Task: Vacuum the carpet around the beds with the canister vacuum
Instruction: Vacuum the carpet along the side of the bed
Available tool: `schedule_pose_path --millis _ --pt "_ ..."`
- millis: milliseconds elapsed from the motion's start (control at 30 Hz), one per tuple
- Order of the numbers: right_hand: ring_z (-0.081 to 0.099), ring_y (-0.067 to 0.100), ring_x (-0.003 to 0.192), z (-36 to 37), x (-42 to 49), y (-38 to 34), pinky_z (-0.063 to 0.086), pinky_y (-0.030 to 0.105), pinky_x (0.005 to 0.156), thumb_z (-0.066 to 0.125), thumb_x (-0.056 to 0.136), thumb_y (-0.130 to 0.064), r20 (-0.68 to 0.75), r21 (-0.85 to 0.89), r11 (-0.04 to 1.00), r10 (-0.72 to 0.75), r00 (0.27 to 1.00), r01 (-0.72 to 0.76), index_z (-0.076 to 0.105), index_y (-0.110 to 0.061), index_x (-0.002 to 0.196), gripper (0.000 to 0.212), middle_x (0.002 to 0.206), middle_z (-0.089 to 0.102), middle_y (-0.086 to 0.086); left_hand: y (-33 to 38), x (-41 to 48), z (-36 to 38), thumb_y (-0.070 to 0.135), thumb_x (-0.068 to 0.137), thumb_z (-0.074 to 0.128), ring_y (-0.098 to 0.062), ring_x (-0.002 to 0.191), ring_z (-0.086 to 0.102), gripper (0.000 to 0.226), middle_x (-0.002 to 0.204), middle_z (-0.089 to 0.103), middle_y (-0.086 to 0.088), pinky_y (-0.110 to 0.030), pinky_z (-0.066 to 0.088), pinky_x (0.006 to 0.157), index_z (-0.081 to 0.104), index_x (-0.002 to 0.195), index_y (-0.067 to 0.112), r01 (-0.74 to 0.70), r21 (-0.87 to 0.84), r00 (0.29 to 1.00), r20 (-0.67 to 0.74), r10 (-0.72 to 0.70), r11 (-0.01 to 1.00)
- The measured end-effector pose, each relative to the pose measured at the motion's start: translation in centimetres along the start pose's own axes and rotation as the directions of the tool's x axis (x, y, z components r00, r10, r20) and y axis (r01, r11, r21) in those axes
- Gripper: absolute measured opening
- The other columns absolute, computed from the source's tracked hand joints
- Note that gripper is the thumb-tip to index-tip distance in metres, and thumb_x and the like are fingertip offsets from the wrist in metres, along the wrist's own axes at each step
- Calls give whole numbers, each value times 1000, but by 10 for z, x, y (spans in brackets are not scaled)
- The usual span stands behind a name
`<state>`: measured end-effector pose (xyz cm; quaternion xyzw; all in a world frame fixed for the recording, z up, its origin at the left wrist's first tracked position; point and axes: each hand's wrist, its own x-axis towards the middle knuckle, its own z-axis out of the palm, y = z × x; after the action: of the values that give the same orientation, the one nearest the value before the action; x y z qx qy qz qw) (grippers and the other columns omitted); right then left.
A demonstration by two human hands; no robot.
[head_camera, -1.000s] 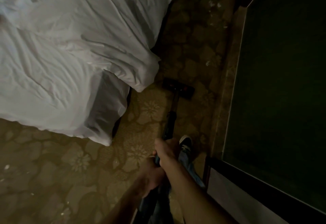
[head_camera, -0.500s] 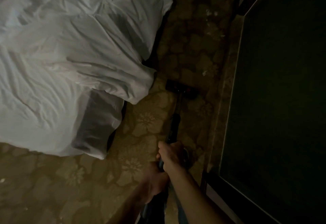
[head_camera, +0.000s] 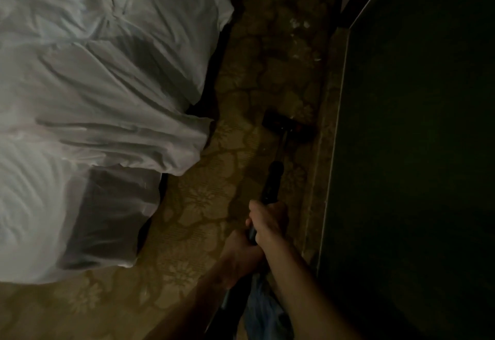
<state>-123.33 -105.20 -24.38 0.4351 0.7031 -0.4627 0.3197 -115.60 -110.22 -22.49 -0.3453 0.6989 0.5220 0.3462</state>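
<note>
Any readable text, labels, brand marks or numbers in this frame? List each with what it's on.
No readable text anywhere in this view.
vacuum head: a small reddish mark, too dark and blurred to read as lettering.
wand, white bedding, carpet, dark panel: no lettering visible.

- No text, label, brand, number or sign can be read in this dim view.
- The vacuum floor head [head_camera: 285, 125] shows small reddish spots on its top. They are too dark and blurred to tell whether they are lettering.
</note>
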Motion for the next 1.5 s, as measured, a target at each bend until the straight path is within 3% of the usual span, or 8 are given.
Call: schedule_pose_path --millis 167,400,533,867,1100,1267,1400,1500 --pt "64 17 58 -9 27 -27 62 43 74 69 89 -22 -20 -14 1000 -13 1000 13 63 -3 116 34 76 69 7 32 28 11 36 88 69 -9 103 65 40 98 59 13 -19 48 82 64 122 16 -44 130 999 19 42 990" --pt "60 17 55 -12 48 -59 58 39 69 67 91 -18 -7 -13 999 -37 999 37 62 -5 96 15 68 64 5 59 54 9 30 85 75 -12 109 63 34 99 59 9 -28 52 85 63 116 20 7 96 1000 22 -9 995" --pt "54 17 58 -13 59 -71 50 35 70 61 98 -16 41 -15 999 -37 998 38 55 -10 78 22 68 57 5 66 63 8 32 74 77 -19 82 75 28 90 77 -4 -45 64 76 71 98 18 -21 -37 1000 -13 21 999" --pt "60 16 52 -4 34 -27 52 31 58 68 89 -20 3 -7 1000 -27 1000 27 62 0 117 35 73 66 6 27 28 7 27 82 78 2 68 62 18 77 66 12 -19 53 58 69 95 18 -70 -28 997 -33 69 997" --pt "59 16 48 16 -26 36 48 27 50 68 87 -21 21 -41 999 9 1000 -8 66 0 110 31 67 66 5 -38 -27 -9 37 62 78 -8 60 71 29 70 74 0 -29 58 56 72 80 15 29 -123 999 -11 -30 992" --pt "74 34 86 44 -59 85 65 48 74 65 66 -40 26 -71 997 4 1000 -2 63 -10 114 57 98 74 13 -83 -63 -28 22 79 77 -2 54 68 12 73 74 -4 -24 56 53 72 81 11 34 -83 999 13 -33 996" --pt "74 33 88 59 -81 118 63 43 71 62 61 -43 27 -132 991 -14 1000 18 65 -10 112 60 101 74 12 -120 -83 -35 25 86 76 2 65 64 9 79 71 5 -12 48 52 68 83 23 11 -35 1000 -24 -12 999" --pt "73 28 76 65 -92 136 58 34 59 64 65 -44 54 -142 990 -6 999 14 67 -4 110 60 93 75 12 -136 -95 -37 28 89 73 -11 100 67 34 112 72 -6 -20 49 79 68 118 12 16 28 999 -40 -15 999"
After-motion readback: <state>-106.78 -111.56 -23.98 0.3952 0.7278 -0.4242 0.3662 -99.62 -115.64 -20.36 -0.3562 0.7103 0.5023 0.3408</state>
